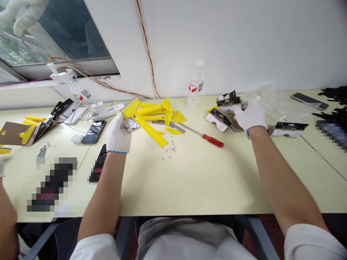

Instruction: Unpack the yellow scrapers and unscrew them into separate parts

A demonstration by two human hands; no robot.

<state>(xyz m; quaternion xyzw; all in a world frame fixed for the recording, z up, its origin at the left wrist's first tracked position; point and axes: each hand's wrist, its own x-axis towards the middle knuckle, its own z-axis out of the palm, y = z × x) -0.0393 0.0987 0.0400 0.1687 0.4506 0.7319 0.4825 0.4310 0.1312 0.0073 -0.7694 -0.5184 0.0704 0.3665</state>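
Observation:
My left hand, in a white knit glove, is closed on the head of a yellow plastic scraper; its handle slants down to the right above the table. At the right, my gloved right hand has its fingers closed on a black-and-white cardboard packaging card, slightly blurred. Another packaging card stands just left of that hand. Between the hands lie several yellow scraper parts, a metal blade, small screws or nuts and a red-handled screwdriver.
A plastic bottle stands by the wall. Clear plastic bags lie behind my right hand, near a card. Phones, a power strip and packaged scrapers are at left. Another person's arm shows at far left.

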